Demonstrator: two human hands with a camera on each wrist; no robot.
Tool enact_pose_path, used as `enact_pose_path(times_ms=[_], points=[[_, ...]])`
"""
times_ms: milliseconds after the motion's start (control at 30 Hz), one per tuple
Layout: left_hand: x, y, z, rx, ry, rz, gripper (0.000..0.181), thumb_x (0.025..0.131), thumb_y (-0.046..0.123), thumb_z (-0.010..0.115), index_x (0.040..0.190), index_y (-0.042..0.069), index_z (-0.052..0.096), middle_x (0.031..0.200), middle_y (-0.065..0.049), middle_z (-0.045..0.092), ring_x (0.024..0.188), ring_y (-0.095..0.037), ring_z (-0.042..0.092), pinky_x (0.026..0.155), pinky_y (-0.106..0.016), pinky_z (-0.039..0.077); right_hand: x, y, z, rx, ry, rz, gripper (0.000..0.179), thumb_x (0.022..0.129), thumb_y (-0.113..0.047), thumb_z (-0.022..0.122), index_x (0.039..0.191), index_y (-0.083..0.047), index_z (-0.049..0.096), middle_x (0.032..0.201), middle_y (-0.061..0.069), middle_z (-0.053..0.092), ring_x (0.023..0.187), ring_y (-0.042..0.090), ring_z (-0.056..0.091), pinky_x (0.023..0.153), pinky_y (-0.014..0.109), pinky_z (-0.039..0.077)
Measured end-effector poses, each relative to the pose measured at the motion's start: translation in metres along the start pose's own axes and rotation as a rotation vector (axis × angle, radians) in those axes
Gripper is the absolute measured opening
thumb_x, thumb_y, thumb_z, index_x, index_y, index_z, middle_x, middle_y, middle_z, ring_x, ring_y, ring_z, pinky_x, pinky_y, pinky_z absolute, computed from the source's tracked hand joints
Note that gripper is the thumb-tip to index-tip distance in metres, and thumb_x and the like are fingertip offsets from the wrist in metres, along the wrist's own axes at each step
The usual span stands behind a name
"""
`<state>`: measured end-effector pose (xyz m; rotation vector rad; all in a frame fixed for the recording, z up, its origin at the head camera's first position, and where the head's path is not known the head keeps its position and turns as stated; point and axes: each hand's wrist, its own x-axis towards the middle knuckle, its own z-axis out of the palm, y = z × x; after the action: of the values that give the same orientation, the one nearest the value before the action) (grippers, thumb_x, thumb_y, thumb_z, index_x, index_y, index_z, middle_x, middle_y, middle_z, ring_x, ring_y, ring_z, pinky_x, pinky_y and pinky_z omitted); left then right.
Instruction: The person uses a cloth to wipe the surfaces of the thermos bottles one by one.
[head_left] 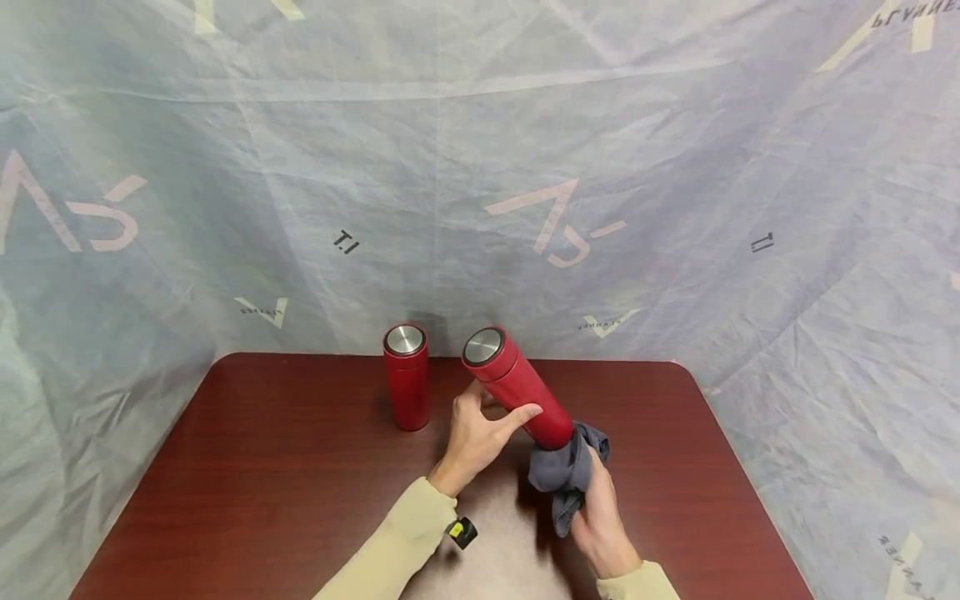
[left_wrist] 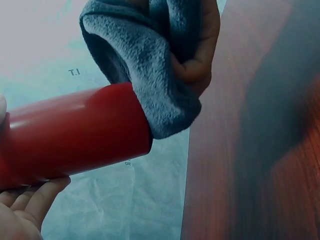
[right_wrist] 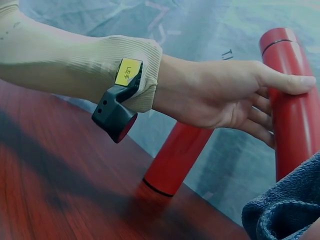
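Observation:
My left hand (head_left: 477, 432) grips a red thermos flask (head_left: 525, 385) around its middle, thumb across the front. The flask is tilted above the table, its silver-topped lid up and to the left, its base down to the right. A grey-blue cloth (head_left: 561, 471) is bunched in my right hand (head_left: 598, 508), which holds it against the flask's base. In the left wrist view the cloth (left_wrist: 155, 75) covers part of the base's edge, and some right-hand fingers are hidden by it. A second red thermos flask (head_left: 408, 383) stands upright on the table to the left.
The dark red wooden table (head_left: 285, 467) has rounded back corners. Grey printed sheeting (head_left: 420, 183) hangs behind it and along both sides. A small black camera (head_left: 462, 532) with a yellow label is strapped at the left wrist, over a pale yellow sleeve (head_left: 397, 537).

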<state>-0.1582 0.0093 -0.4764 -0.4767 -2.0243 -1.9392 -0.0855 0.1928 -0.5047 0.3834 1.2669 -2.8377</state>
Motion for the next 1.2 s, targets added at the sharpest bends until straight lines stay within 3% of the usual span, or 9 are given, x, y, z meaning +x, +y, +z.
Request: enact_pose_path(times_ms=[233,333,500,667,833,1000,1200], points=[[-0.001,-0.004,-0.003,-0.016,0.009,-0.007,0.044,0.084,0.027,0.095,0.121,0.018,0.072,0.105,0.004,0.079,0.091,-0.015,0.077,0.077,-0.034,0.065,0.001,-0.004,-0.007,-0.009,-0.052,-0.022,0.031,0.118,-0.029,0.044,0.126,-0.017,0.071,0.12,-0.008,0.072,0.112,0.004,0.065,0.1,0.021,0.052],[0.002,-0.007,-0.004,-0.011,0.02,-0.003,0.044,0.084,0.027,0.095,0.119,0.016,0.072,0.103,0.002,0.079,0.089,-0.015,0.077,0.076,-0.038,0.066,0.002,-0.008,-0.009,-0.016,-0.052,-0.018,0.031,0.117,-0.03,0.046,0.128,-0.019,0.072,0.121,-0.008,0.074,0.111,0.004,0.067,0.099,0.021,0.054],[0.007,-0.012,-0.004,0.047,0.03,-0.013,0.048,0.082,0.035,0.096,0.119,0.018,0.072,0.1,0.005,0.08,0.084,-0.012,0.076,0.073,-0.034,0.065,0.005,-0.02,-0.013,-0.042,0.022,-0.029,0.027,0.116,-0.032,0.05,0.121,-0.019,0.073,0.112,-0.007,0.076,0.101,0.006,0.072,0.092,0.023,0.058],[0.011,-0.018,0.0,0.167,0.001,-0.05,0.052,0.081,0.044,0.095,0.121,0.022,0.07,0.099,0.009,0.078,0.082,-0.008,0.073,0.072,-0.031,0.063,0.009,-0.032,-0.018,-0.109,0.111,-0.065,0.02,0.113,-0.032,0.056,0.118,-0.021,0.072,0.105,-0.008,0.076,0.093,0.006,0.074,0.083,0.023,0.06],[0.019,-0.026,0.008,0.266,-0.062,-0.085,0.059,0.082,0.044,0.094,0.127,0.017,0.068,0.104,0.004,0.078,0.094,-0.013,0.073,0.085,-0.038,0.062,0.015,-0.035,-0.018,-0.19,0.194,-0.092,0.018,0.111,-0.035,0.06,0.122,-0.022,0.066,0.104,-0.01,0.074,0.091,0.005,0.072,0.08,0.022,0.059],[0.027,-0.032,0.012,0.331,-0.086,-0.08,0.066,0.082,0.042,0.095,0.132,0.011,0.066,0.109,-0.003,0.078,0.1,-0.023,0.074,0.092,-0.048,0.061,0.02,-0.032,-0.014,-0.243,0.206,-0.109,0.017,0.111,-0.034,0.061,0.121,-0.021,0.066,0.102,-0.01,0.073,0.089,0.005,0.07,0.078,0.022,0.058],[0.032,-0.038,0.017,0.361,-0.092,-0.085,0.064,0.081,0.042,0.096,0.129,0.011,0.066,0.109,-0.002,0.077,0.099,-0.021,0.073,0.092,-0.044,0.061,0.024,-0.03,-0.012,-0.268,0.2,-0.125,0.017,0.11,-0.034,0.063,0.119,-0.021,0.07,0.102,-0.01,0.074,0.088,0.006,0.069,0.077,0.022,0.057]])
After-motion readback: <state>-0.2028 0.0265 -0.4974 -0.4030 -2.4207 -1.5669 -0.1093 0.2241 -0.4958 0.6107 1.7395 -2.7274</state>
